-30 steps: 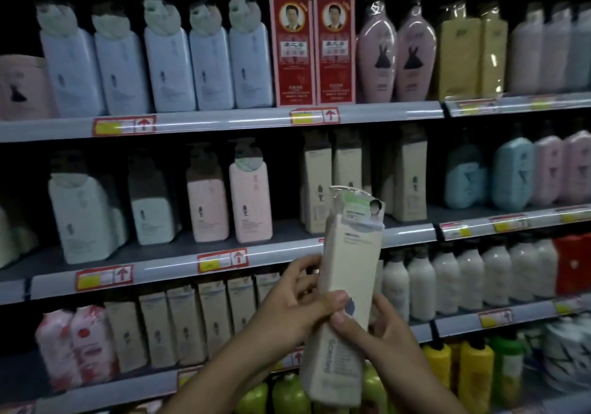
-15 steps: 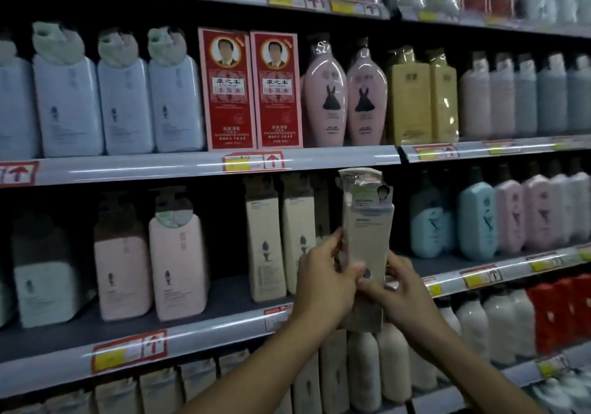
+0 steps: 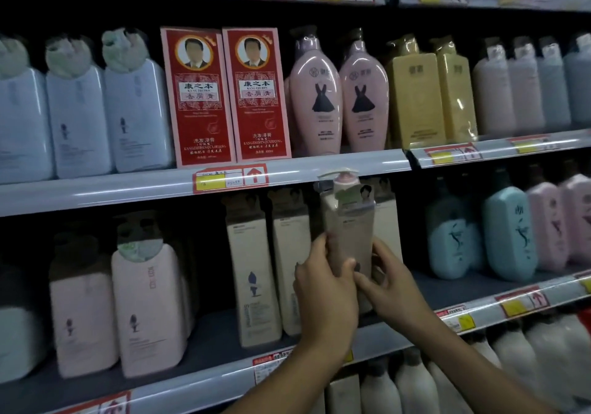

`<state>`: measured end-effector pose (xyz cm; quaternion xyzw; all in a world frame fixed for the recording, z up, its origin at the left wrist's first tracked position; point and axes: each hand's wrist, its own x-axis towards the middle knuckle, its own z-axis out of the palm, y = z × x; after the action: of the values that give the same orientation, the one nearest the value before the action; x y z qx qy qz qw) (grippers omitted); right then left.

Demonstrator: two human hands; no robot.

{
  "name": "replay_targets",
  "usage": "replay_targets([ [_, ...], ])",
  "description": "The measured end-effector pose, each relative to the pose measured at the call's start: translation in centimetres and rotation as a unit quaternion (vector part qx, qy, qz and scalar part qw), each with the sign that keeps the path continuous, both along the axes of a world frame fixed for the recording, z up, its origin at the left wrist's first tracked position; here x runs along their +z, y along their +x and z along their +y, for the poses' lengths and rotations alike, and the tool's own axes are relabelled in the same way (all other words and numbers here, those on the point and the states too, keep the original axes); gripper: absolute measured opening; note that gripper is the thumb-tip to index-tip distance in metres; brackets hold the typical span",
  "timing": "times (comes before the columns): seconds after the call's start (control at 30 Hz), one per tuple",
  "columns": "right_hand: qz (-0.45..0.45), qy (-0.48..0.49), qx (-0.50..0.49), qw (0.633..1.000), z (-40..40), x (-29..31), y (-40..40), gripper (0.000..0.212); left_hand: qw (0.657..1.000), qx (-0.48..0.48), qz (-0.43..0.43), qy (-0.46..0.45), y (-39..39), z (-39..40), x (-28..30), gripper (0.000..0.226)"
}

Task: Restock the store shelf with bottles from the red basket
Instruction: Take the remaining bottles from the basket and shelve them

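Observation:
A tall cream pump bottle (image 3: pixel 350 222) stands upright in both my hands, at the middle shelf (image 3: pixel 204 337). My left hand (image 3: pixel 323 289) wraps its left side and my right hand (image 3: pixel 388 285) grips its lower right. The bottle sits just right of two matching cream bottles (image 3: pixel 256 273) and in front of another one. Its pump top reaches the edge of the shelf above. Its base is hidden by my hands. The red basket is out of view.
Pink bottles (image 3: pixel 148 308) stand left on the same shelf, teal and pink bottles (image 3: pixel 508 231) to the right. Above are two red boxes (image 3: pixel 224 94), pink bottles (image 3: pixel 339 94) and yellow ones (image 3: pixel 419 97). White bottles (image 3: pixel 415 388) fill the shelf below.
The bottle has risen from below the middle shelf and moved forward into the shelf gap beside the cream bottles. Both hands kept their hold; the view tilted up and closer.

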<state>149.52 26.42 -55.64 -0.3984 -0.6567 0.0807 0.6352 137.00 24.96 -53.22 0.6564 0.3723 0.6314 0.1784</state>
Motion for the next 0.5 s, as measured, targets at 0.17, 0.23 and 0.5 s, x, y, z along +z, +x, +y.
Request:
replay_targets([
  [0.17, -0.017, -0.019, -0.008, 1.0, 0.9, -0.7, -0.4, 0.052, 0.997, 0.062, 0.043, 0.0, 0.6, 0.9, -0.6, 0.043],
  [0.23, -0.036, -0.03, -0.013, 0.999, 0.8, -0.3, -0.2, 0.055, 0.994, 0.077, 0.071, 0.004, 0.6, 1.0, -0.4, 0.039],
  [0.5, -0.052, -0.044, -0.075, 0.995, 0.9, 0.7, -1.4, 0.052, 0.983, 0.126, 0.132, 0.001, 0.6, 1.5, 0.4, 0.009],
])
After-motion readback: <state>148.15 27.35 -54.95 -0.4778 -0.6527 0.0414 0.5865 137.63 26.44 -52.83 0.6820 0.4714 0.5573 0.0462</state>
